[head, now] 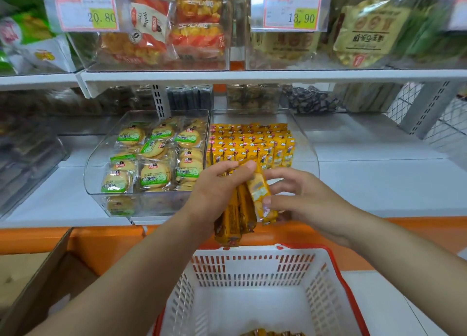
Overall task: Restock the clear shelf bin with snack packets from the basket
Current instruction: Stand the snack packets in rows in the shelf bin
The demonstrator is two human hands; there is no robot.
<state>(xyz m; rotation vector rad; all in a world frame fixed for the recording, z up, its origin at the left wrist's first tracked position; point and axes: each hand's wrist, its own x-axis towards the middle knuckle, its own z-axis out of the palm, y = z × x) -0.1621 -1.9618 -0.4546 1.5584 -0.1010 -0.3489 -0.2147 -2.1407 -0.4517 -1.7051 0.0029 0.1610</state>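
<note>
My left hand (217, 191) grips a bunch of long yellow snack packets (236, 219) that hang down in front of the shelf edge. My right hand (300, 199) pinches one yellow packet (260, 196) at the right of the bunch, between thumb and fingers. Behind the hands stands the clear shelf bin (307, 146), its rear rows filled with upright yellow packets (252, 141). Below, the white basket with a red rim (336, 282) shows a few yellow packets (271, 333) at its bottom edge.
A second clear bin (94, 163) of round biscuit packs in green wrappers stands left of the yellow one. Upper-shelf bins carry price tags 20.80 (87, 11) and 13.90 (293, 10). A cardboard box (38, 280) sits lower left. The shelf front edge (101, 239) is orange.
</note>
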